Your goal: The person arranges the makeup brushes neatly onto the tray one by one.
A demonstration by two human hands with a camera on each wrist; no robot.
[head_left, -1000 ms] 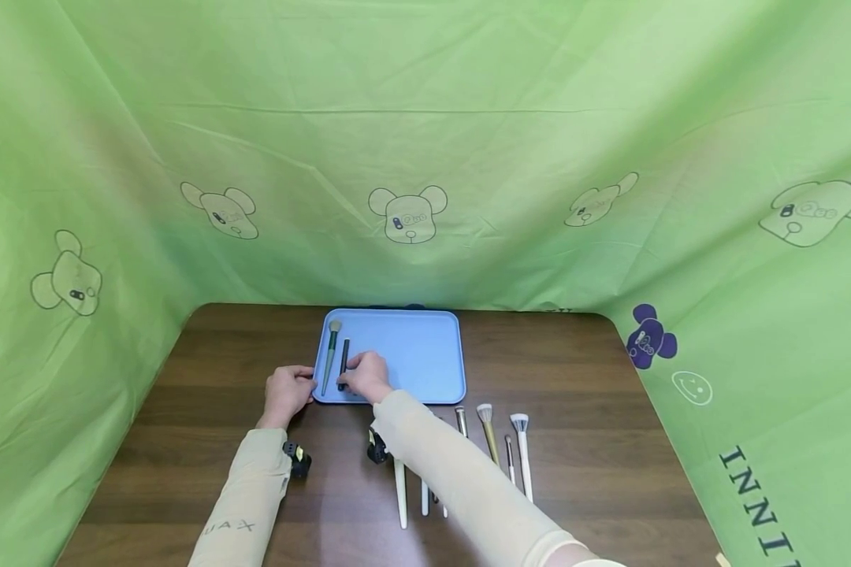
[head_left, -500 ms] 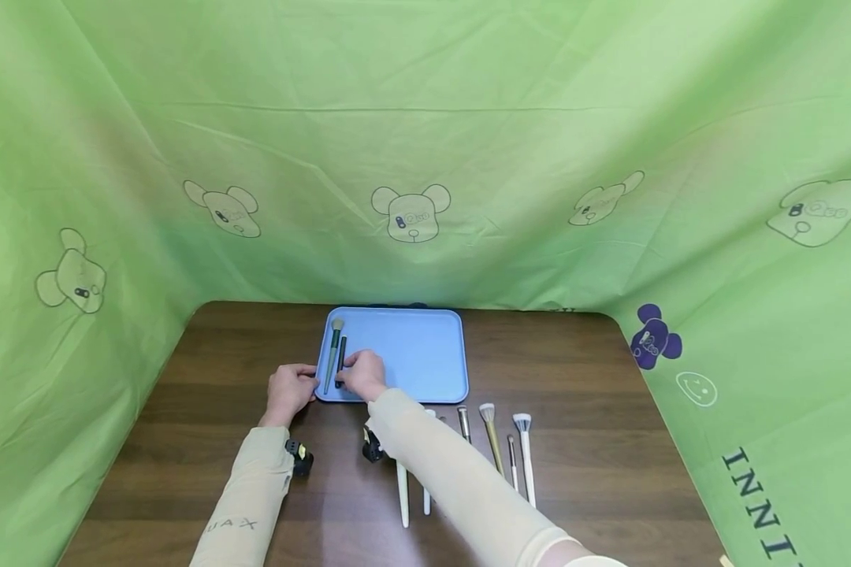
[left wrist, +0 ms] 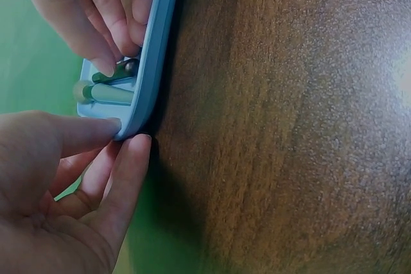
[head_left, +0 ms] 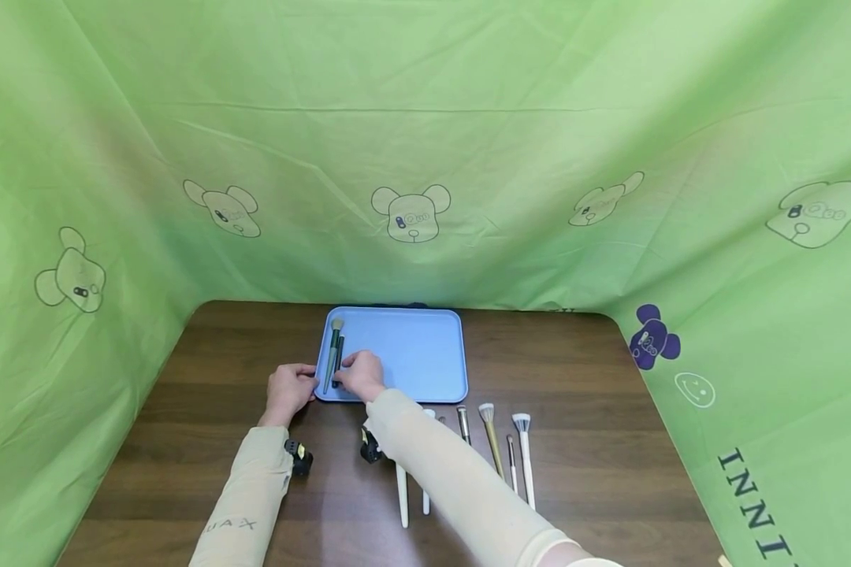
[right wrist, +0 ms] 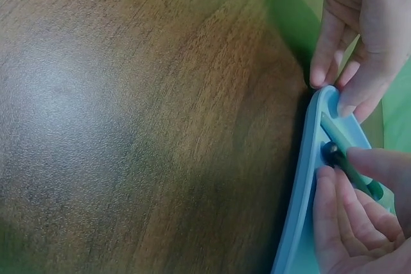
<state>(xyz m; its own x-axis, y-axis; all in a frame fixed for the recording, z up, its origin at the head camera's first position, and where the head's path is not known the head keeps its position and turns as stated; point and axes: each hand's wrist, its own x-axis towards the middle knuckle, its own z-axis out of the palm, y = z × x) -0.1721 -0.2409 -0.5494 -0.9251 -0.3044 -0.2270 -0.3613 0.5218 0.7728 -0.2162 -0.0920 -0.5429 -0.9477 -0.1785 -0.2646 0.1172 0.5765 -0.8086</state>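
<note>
My left hand [head_left: 291, 392] pinches the near-left corner of the blue tray [head_left: 425, 354], thumb over the rim and a finger against its outer side in the left wrist view. My right hand [head_left: 363, 375] reaches over the tray's near edge and pinches the lower end of a black-handled makeup brush [head_left: 339, 358]. That brush lies alongside a green makeup brush [head_left: 330, 362], which has a pale bristle head at the far end. Both lie lengthwise by the tray's left side. The right fingers cover part of the black handle [right wrist: 345, 166] in the right wrist view.
On the brown table [head_left: 596, 457], right of the tray's near edge, lie several makeup brushes, among them a gold-handled brush [head_left: 492, 441] and a white-handled brush [head_left: 525, 457]. The right sleeve [head_left: 454, 480] partly covers others. Green cloth [head_left: 411, 142] hangs behind the table.
My right hand has shifted slightly left, bringing the black-handled makeup brush closer to the green one. The left hand stays at the tray's corner.
</note>
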